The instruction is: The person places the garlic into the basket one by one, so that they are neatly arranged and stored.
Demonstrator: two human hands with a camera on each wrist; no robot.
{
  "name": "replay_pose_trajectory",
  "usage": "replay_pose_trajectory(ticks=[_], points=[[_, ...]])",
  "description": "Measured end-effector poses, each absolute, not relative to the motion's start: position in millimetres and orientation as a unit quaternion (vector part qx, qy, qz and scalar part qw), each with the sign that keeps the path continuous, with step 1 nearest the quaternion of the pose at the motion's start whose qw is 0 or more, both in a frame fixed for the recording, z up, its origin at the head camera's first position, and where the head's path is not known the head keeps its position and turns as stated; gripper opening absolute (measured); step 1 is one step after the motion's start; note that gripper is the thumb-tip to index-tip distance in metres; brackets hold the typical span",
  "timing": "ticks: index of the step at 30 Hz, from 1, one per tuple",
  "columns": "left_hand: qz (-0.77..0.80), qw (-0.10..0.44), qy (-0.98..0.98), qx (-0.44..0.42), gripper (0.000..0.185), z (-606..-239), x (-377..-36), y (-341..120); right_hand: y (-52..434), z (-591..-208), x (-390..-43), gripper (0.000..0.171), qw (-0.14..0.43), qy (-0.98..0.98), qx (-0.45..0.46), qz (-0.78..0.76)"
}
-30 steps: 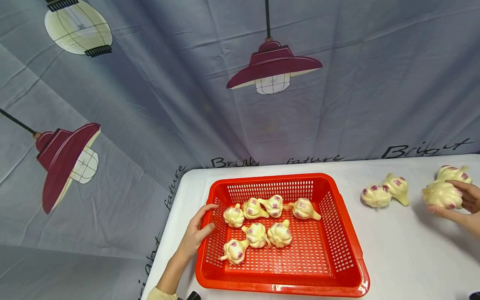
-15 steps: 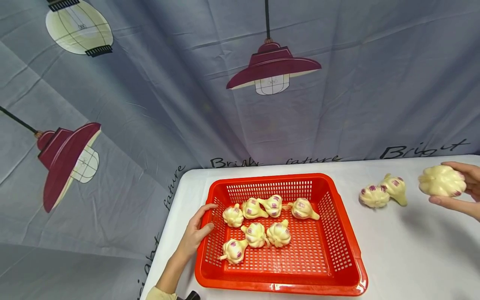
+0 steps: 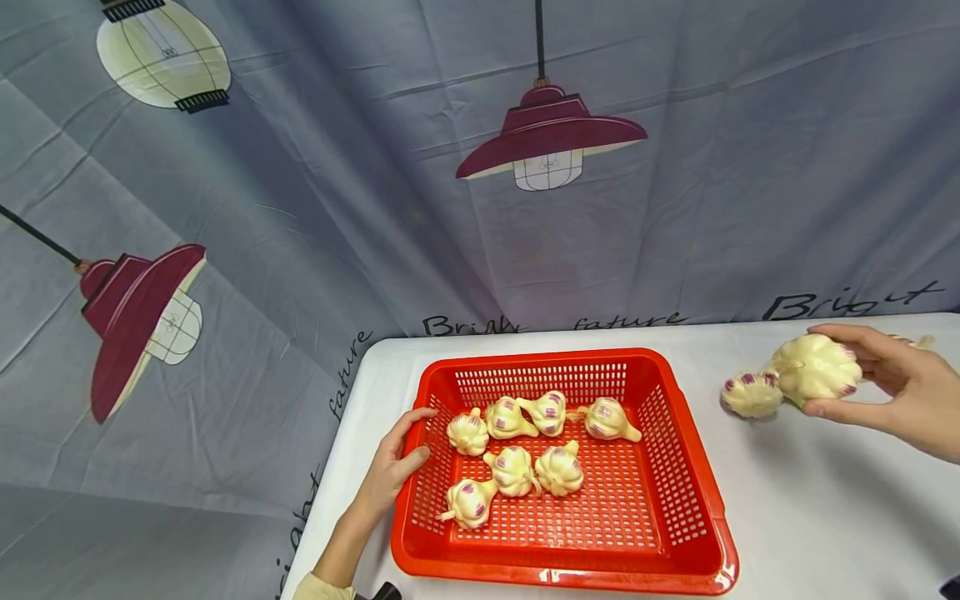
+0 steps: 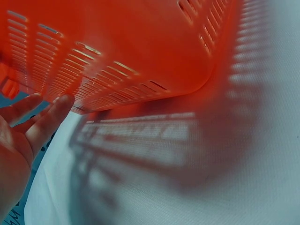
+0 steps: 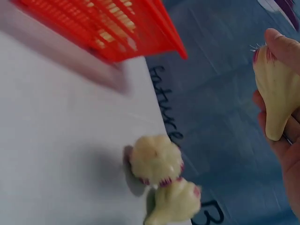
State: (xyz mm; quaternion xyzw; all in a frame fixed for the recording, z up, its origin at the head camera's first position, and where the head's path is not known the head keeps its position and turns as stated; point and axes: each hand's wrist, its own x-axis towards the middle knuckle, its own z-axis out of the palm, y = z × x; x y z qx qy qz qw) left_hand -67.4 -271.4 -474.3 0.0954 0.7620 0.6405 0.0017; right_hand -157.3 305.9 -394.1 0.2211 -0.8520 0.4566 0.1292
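At the left, our left hand rests on the near-left rim of the red basket, fingers relaxed and laid over the edge. Seven garlic bulbs lie inside, toward the far left of the floor. Well to the right of the basket, above the white table, our right hand grips one garlic bulb, thumb beneath and fingers over it, stem pointing toward the palm. A loose bulb lies on the table just left of it.
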Motion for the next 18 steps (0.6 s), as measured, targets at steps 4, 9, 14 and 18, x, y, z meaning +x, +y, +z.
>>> replay_pose_trajectory(ticks=[4, 9, 14, 18], points=[[0.642, 0.003, 0.761, 0.097, 0.050, -475.7, -67.7, -271.5, 289.1, -386.9, -156.7, 0.087, 0.086, -0.858, 0.242, 0.445], [0.643, 0.005, 0.760, 0.100, 0.051, -477.1, -67.2, -272.7, 266.8, -381.4, -158.2, 0.084, 0.044, -0.858, 0.278, 0.429], [0.642, 0.005, 0.761, 0.094, 0.051, -476.9, -67.3, -272.4, 244.5, -376.6, -161.2, 0.080, 0.016, -0.861, 0.289, 0.418], [0.641, 0.004, 0.762, 0.093, 0.051, -475.9, -67.8, -271.8, 231.0, -377.3, -164.5, 0.080, 0.000, -0.850, 0.325, 0.415]])
